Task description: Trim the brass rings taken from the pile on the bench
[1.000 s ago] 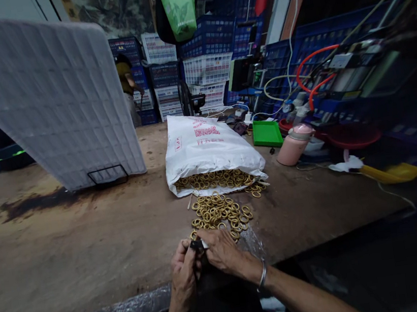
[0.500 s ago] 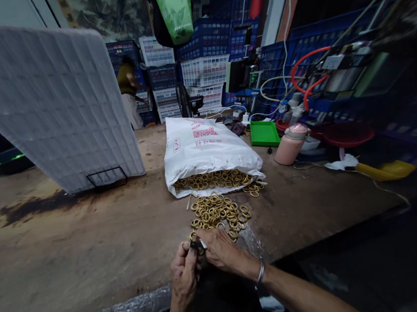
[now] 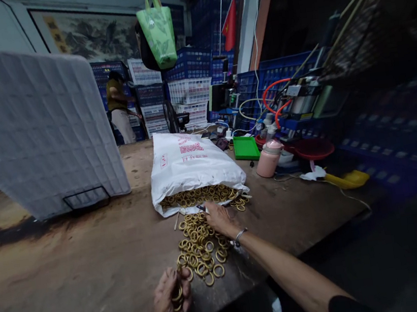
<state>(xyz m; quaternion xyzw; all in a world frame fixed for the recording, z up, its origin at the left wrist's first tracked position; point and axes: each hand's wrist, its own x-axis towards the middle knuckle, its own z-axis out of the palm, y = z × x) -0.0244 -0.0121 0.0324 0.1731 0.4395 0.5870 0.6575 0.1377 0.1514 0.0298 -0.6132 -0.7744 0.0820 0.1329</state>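
Holding gold rings [image 3: 177,292] in curled left hand [image 3: 163,301]; gripping dark piece [image 3: 201,208] (too small to name) with right hand [image 3: 220,220], nearer to white sack [image 3: 194,163]. With loose pile [image 3: 199,246] at one o'clock from left hand, longer along twelve-to-six.

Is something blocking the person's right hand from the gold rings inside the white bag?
Only the low front lip of the white bag, right by the fingertips of the right hand. Above that lip the bag gapes open and the gold rings inside show; nothing else visible stands between.
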